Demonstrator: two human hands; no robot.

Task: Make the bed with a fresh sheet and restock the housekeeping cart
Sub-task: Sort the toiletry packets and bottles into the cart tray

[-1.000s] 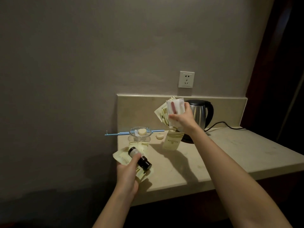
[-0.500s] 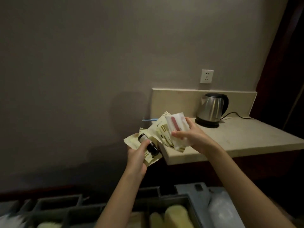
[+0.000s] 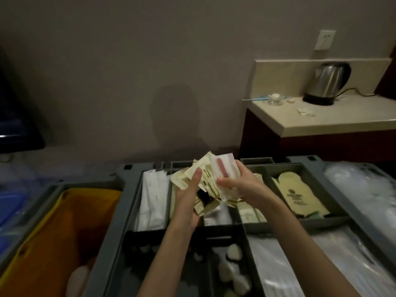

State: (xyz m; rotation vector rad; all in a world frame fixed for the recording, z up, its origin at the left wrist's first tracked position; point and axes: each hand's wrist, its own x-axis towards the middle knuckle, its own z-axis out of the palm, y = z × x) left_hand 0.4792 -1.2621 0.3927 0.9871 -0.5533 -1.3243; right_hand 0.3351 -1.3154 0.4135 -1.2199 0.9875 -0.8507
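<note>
Both hands (image 3: 214,189) carried packets (image 3: 205,179) over cart (image 3: 128,189).

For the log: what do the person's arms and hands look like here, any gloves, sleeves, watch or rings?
Both forearms are bare as far as the frame shows; no sleeve reaches into view. The left hand and right hand are ungloved. No watch, bracelet or band shows at either wrist, and no ring is visible, though the dim light and some hidden fingers leave that uncertain. Nails look short and unpainted.
</note>
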